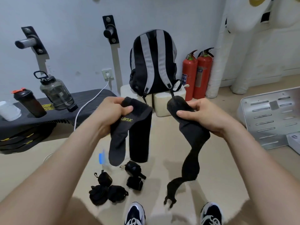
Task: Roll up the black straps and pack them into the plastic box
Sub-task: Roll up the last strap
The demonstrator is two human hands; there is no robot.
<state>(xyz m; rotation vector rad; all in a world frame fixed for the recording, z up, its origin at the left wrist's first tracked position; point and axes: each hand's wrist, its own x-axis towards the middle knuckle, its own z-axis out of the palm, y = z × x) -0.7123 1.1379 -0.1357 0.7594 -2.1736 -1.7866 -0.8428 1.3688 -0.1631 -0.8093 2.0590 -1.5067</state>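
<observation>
Mid-frame, my left hand [112, 112] pinches the folded black strap [139, 132]; my right hand [206, 117] grips the dangling black strap [193, 137].

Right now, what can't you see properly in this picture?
Head view:
- Yellow lettering on the left strap: too blurred to read.
- Right strap: part hidden inside the right hand.
- Blue patch on the floor: too smeared to identify.
- Shoes: cut off by the bottom edge.

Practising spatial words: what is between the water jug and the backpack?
Head view: a wall socket with a white cable plugged in, beside a wall bracket.
</observation>
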